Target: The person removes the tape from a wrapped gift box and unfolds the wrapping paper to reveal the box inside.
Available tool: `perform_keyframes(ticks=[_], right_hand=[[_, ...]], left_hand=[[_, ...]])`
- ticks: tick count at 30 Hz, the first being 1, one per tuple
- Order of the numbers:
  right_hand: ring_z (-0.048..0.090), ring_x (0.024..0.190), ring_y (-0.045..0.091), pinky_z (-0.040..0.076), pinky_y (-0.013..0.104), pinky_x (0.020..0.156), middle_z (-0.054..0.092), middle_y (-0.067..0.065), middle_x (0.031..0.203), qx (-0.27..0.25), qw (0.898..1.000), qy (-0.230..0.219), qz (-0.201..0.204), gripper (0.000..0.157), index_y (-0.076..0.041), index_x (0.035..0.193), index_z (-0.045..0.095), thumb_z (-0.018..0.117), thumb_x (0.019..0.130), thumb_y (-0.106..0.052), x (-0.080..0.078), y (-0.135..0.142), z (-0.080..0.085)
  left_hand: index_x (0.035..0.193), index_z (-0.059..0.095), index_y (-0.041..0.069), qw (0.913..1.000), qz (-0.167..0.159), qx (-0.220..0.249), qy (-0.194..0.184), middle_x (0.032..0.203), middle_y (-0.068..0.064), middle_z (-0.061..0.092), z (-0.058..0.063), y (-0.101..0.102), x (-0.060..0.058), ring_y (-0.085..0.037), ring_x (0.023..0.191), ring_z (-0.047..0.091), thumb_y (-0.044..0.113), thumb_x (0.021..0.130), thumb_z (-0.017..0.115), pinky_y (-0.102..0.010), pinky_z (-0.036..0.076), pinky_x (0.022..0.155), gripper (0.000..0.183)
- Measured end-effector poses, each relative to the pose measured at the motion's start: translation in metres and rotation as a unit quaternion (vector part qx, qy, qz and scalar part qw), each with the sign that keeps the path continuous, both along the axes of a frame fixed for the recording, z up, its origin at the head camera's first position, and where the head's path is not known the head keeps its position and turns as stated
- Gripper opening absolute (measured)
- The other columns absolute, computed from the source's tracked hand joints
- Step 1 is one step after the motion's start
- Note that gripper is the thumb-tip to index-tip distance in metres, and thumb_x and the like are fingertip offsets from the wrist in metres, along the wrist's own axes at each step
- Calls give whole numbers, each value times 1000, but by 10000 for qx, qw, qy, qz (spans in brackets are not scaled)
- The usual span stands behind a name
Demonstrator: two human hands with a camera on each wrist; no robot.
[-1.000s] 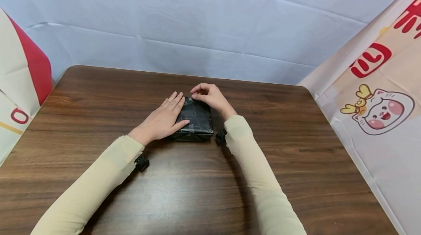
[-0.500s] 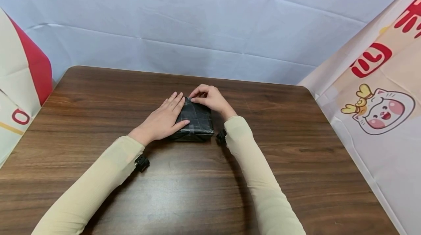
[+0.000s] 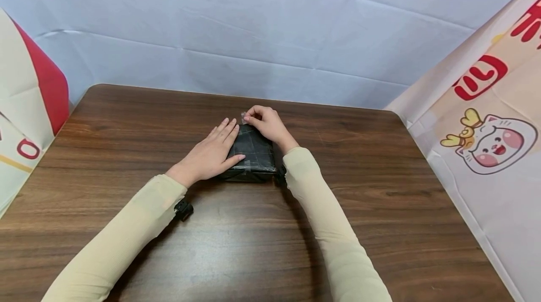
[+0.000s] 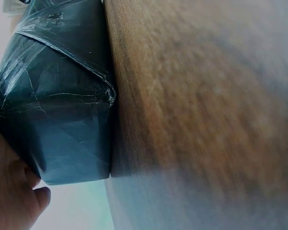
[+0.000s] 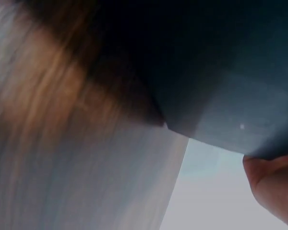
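Observation:
A box-shaped parcel wrapped in black paper (image 3: 255,147) lies on the table. My left hand (image 3: 211,154) rests on its left side with the fingers extended and the thumb across the top. At the parcel's far edge, my right hand (image 3: 270,126) pinches a strip of clear tape (image 3: 243,117) between thumb and fingers. Another piece of clear tape (image 3: 247,166) runs down over the near edge. In the left wrist view, the folded end of the wrapping (image 4: 62,96) shows creases. The right wrist view catches the parcel's dark side (image 5: 240,86) and part of my right hand (image 5: 273,187).
The brown wood-grain table (image 3: 203,245) spreads around the parcel. A pale cloth backdrop (image 3: 211,20) hangs behind the far edge. Printed banners flank it, one with a cartoon cat (image 3: 492,144) on the right. Small black devices (image 3: 183,209) sit at the wrists.
My right hand has lifted slightly away from the parcel's far corner, and the clear tape now sticks up from its fingers. The left hand has stayed in place.

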State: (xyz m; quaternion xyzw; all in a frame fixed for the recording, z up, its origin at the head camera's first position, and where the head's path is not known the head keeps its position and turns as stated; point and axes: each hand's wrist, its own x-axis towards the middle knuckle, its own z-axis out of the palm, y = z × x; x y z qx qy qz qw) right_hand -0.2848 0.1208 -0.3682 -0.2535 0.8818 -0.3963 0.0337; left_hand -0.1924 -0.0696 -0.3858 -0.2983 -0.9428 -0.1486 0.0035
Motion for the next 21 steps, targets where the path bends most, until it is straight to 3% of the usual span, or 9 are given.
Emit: perform_keyframes(ticks=[7, 21], right_hand=[[56, 73, 18, 45, 28, 66, 63, 9, 84, -225, 9989, -236, -324, 16, -3, 98, 67, 58, 95, -16, 0, -3, 2], [53, 65, 19, 44, 28, 62, 59, 7, 73, -542, 9952, -422, -692, 16, -1, 96, 68, 59, 95, -14, -8, -7, -1]], left_hand=[[149, 14, -3, 10000, 4, -11, 52, 156, -20, 9, 0, 2, 2, -30, 144, 0, 50, 99, 36, -43, 10, 115, 76], [150, 11, -2, 9999, 36, -67, -101, 156, -17, 3, 1, 1, 2, -26, 143, -7, 50, 100, 35, -41, 7, 115, 76]])
